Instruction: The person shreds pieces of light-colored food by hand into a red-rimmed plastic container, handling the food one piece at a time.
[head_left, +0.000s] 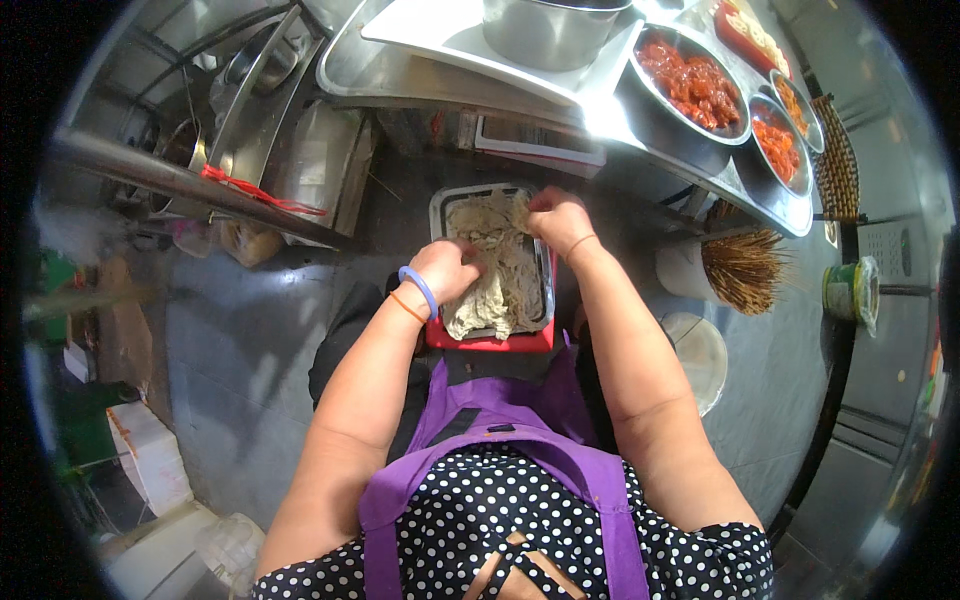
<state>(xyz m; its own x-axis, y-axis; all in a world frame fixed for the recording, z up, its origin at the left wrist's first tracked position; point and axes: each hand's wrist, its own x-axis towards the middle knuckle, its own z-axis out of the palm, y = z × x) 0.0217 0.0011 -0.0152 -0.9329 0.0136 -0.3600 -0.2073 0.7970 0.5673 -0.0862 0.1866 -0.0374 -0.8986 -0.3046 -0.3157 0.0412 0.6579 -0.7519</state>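
Observation:
A rectangular metal tray (546, 300) lies low in front of me, with a red base (491, 345) showing beneath it. Pale, ruffled food that looks like tripe (487, 296) fills the tray; its near-left part is lighter and bunched up. My right hand (561, 223) is at the far right corner, thumb and fingers pinched on a piece of this food. Over the left side of the pile, my left hand (448, 268) has its fingers curled down against the food. Whether it grips any is hidden from this angle.
Overhanging the far side is a steel counter (465, 82) with a metal pot (555, 34) and bowls of red food (690, 82). A metal rail (187, 184) juts in from the left. A bundled-twig brush (742, 270) and a round lid-like disc (694, 360) are at right.

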